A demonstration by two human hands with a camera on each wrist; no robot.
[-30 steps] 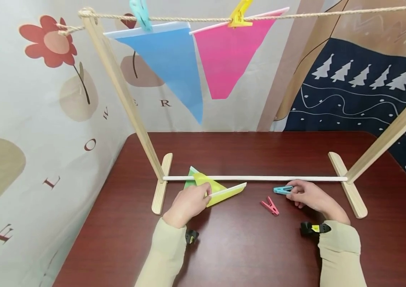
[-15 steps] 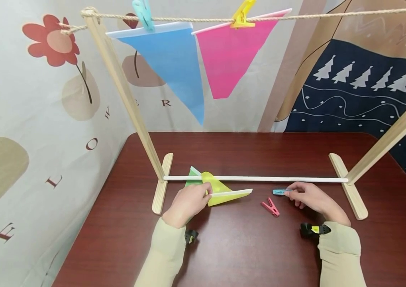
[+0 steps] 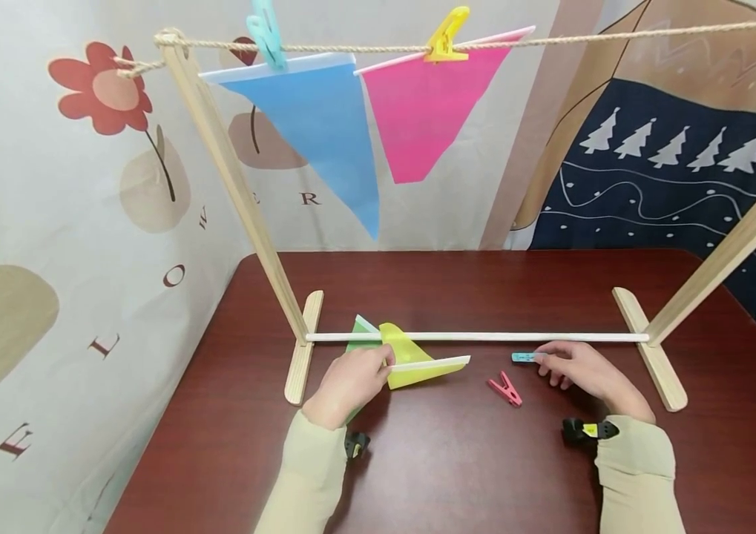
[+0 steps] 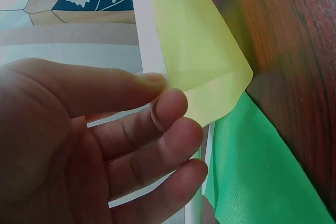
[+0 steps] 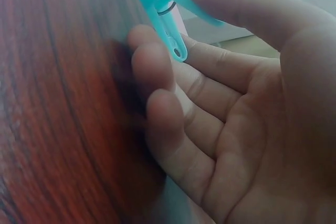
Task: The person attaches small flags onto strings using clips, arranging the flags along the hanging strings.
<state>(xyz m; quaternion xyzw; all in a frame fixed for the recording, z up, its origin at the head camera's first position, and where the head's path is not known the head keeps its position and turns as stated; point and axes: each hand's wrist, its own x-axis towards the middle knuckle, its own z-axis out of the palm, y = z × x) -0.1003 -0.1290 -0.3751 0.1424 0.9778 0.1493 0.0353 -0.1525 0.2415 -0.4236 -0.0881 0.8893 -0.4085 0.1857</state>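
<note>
My left hand (image 3: 356, 377) pinches the white top edge of a yellow pennant flag (image 3: 404, 347) between thumb and index finger, the flag partly folded over. A green pennant flag (image 4: 257, 166) lies under and behind it, mostly hidden by the hand in the head view. To the right, my right hand (image 3: 584, 371) holds a light blue clothespin (image 5: 163, 3) by its handle end, thumb on one handle and fingers about the other. Between the hands, a red clothespin (image 3: 506, 389) lies on the table.
A wooden stand has a left post (image 3: 237, 193), a right post (image 3: 725, 256) and a white bottom rod (image 3: 524, 337). Along its rope (image 3: 591, 39) hang a blue pennant (image 3: 324, 119) under a light blue clothespin (image 3: 267, 35) and a pink pennant (image 3: 431, 111) under a yellow clothespin (image 3: 447, 35).
The yellow flag has shifted slightly right in my left hand's pinch. The blue clothespin has turned a little in my right hand. Both hands stay in nearly the same places.
</note>
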